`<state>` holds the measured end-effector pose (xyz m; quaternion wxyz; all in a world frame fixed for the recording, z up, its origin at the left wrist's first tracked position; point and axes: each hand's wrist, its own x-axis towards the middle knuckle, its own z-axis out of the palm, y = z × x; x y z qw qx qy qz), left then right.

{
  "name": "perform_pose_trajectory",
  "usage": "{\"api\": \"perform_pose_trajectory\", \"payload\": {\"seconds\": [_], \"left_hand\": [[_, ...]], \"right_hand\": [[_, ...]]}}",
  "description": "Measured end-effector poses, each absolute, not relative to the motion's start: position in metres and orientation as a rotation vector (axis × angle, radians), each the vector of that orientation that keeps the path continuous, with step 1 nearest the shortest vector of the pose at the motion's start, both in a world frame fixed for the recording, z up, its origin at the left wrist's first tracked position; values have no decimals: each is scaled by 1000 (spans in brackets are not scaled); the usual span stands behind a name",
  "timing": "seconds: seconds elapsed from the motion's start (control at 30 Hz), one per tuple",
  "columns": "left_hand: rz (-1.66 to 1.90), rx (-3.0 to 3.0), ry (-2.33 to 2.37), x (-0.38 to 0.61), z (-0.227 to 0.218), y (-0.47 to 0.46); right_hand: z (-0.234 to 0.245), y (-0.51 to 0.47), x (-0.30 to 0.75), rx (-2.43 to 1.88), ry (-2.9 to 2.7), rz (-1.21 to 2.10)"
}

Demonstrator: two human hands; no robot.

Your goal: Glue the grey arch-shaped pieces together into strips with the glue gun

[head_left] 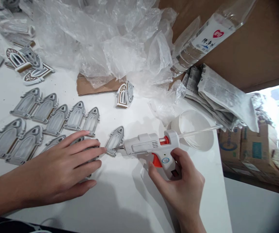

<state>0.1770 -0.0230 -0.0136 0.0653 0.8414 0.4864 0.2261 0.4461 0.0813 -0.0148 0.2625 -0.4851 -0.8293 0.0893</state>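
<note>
My right hand (pixel 180 184) grips the handle of a white glue gun (pixel 151 145) with an orange trigger; a clear glue stick pokes out of its back. The nozzle touches a grey arch-shaped window piece (pixel 115 139) lying flat on the white table (pixel 120 200). My left hand (pixel 66 165) lies flat with fingers stretched out over other grey pieces, its fingertips just left of the piece at the nozzle. Two rows of several grey arch pieces (pixel 57 118) lie to the left.
A white bowl (pixel 195 129) sits behind the gun. Crumpled clear plastic (pixel 110 42) and brown cardboard (pixel 93 85) fill the back. Folded newspapers (pixel 217 94) and a clear bottle (pixel 207 35) lie at right. An assembled window piece (pixel 125 94) stands mid-table; the table edge runs down the right.
</note>
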Motion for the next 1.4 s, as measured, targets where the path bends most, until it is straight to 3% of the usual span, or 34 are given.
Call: {"api": "perform_pose_trajectory", "payload": {"seconds": [0.6, 0.7, 0.87, 1.03, 1.2, 1.4], "left_hand": [[710, 2448, 1600, 135, 8, -43], [724, 2431, 1800, 105, 8, -51], [443, 1878, 2599, 55, 7, -50], [240, 1785, 2489, 37, 0, -38], [511, 1791, 2467, 40, -2, -36], [736, 1327, 2402, 22, -1, -43]], "right_hand": [[-13, 89, 439, -1539, -2002, 574], [-9, 88, 437, -1595, -1966, 571], [-9, 86, 434, -1654, -1896, 579], [-9, 85, 429, -1645, -1863, 632], [-6, 84, 427, -1632, -1867, 629], [-10, 86, 428, -1662, -1851, 660]]}}
